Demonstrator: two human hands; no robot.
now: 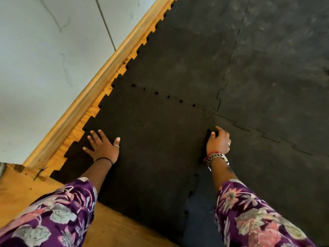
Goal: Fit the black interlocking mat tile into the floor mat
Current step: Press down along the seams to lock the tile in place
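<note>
Both hands [103, 147] [218, 142] low on tile [151, 148]

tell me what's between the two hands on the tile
Only bare tile: in the head view, the black mat tile runs uninterrupted from the left hand, flat on it, to the right hand at its right edge.

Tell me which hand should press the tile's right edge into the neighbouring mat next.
Right. The right hand already curls over the raised right edge of the black mat tile, where the seam looks unseated. The left hand lies flat near the tile's opposite, wall-side edge.
</note>
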